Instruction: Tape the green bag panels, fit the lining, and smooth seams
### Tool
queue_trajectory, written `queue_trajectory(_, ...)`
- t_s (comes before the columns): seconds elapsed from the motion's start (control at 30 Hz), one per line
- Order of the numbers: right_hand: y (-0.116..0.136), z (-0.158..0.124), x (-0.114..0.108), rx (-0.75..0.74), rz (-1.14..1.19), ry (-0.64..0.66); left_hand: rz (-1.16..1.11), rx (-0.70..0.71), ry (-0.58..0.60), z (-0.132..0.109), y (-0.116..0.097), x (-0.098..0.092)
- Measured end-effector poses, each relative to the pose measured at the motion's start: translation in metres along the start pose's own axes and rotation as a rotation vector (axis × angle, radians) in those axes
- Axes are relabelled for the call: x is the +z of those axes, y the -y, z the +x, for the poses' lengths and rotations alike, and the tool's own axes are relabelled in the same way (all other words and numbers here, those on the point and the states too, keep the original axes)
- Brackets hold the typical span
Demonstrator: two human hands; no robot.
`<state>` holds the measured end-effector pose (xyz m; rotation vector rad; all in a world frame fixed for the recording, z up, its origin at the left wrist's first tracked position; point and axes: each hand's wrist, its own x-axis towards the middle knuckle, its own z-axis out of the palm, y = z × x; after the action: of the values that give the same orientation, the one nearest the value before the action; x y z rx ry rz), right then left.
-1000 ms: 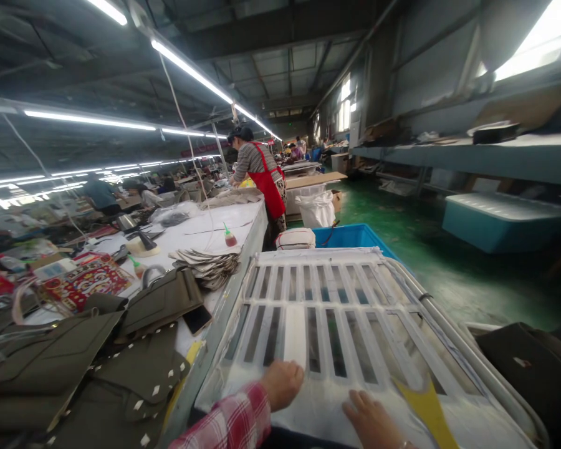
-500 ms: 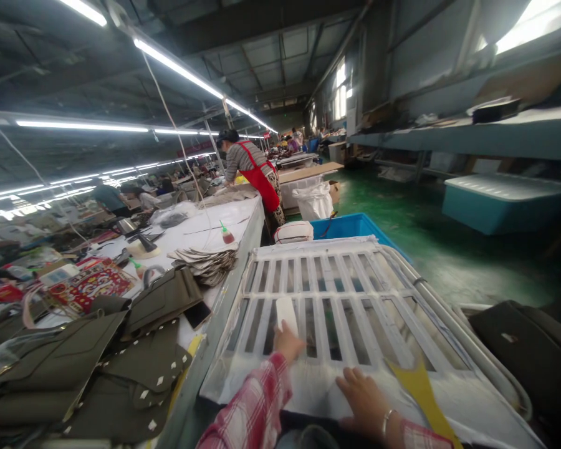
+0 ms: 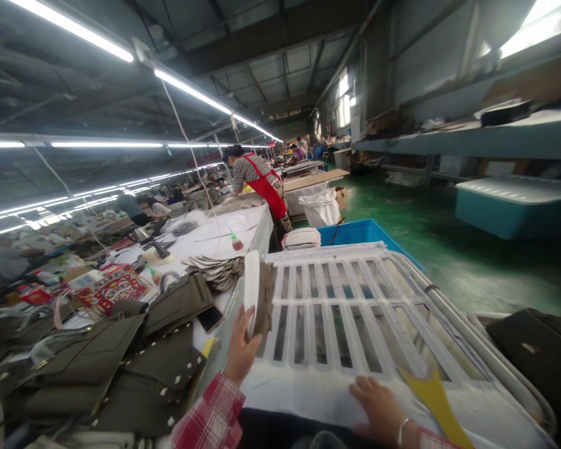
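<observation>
My left hand (image 3: 243, 344) is closed round the lower end of a long white strip with a rounded tip (image 3: 251, 284). A grey-brown flat piece (image 3: 263, 299) stands against the strip's right side; I cannot tell whether the two are joined. Both are raised and tilted at the left edge of a white slatted rack (image 3: 326, 301). My right hand (image 3: 378, 405), fingers spread, lies on the pale front border of that rack and holds nothing. Right of it, a yellow forked piece (image 3: 429, 399) lies on the same border.
Left, a long table holds dark olive fabric pieces (image 3: 163, 368), a phone (image 3: 210, 318), a pile of grey-brown strips (image 3: 219, 269) and a small red-liquid bottle (image 3: 236, 241). Behind the rack stands a blue bin (image 3: 362, 232). A person in a red apron (image 3: 267, 192) leans over the table further back.
My left hand has lifted the white strip off the slats and moved left towards the table edge. The grey-brown piece now shows beside it. My right hand stays on the rack border. The view has shifted slightly.
</observation>
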<state>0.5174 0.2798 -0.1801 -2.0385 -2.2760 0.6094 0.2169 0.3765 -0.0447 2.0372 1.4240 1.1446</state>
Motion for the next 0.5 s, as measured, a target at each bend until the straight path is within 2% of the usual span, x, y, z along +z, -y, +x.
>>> queue_trajectory(0.07,0.002,-0.001,-0.032,0.036,0.119,0.053,0.073,0.128,0.089,0.011,-0.021,-0.034)
queue_trajectory(0.1,0.007,-0.006,-0.054,0.048,0.135,0.022,0.113,0.185,0.139,0.014,-0.033,-0.051)
queue_trajectory(0.13,0.015,-0.015,-0.078,0.052,0.122,-0.065,0.153,0.243,0.197,0.014,-0.047,-0.067)
queue_trajectory(0.2,0.037,-0.042,-0.129,-0.136,0.022,-0.486,0.251,0.366,0.343,0.008,-0.076,-0.093)
queue_trajectory(0.23,0.051,-0.056,-0.154,-0.268,-0.040,-0.635,0.287,0.429,0.420,0.003,-0.092,-0.103)
queue_trajectory(0.27,0.065,-0.068,-0.178,-0.385,-0.107,-0.695,0.306,0.492,0.502,-0.002,-0.108,-0.110)
queue_trajectory(0.33,0.091,-0.088,-0.215,-0.536,-0.196,-0.682,0.326,0.578,0.651,-0.011,-0.140,-0.122)
queue_trajectory(0.4,0.110,-0.104,-0.238,-0.606,-0.250,-0.573,0.265,0.617,0.769,-0.022,-0.171,-0.132)
queue_trajectory(0.47,0.120,-0.121,-0.247,-0.636,-0.275,-0.420,0.127,0.574,0.790,-0.035,-0.196,-0.143)
queue_trajectory(0.5,0.122,-0.129,-0.247,-0.637,-0.268,-0.366,0.056,0.526,0.749,-0.042,-0.205,-0.150)
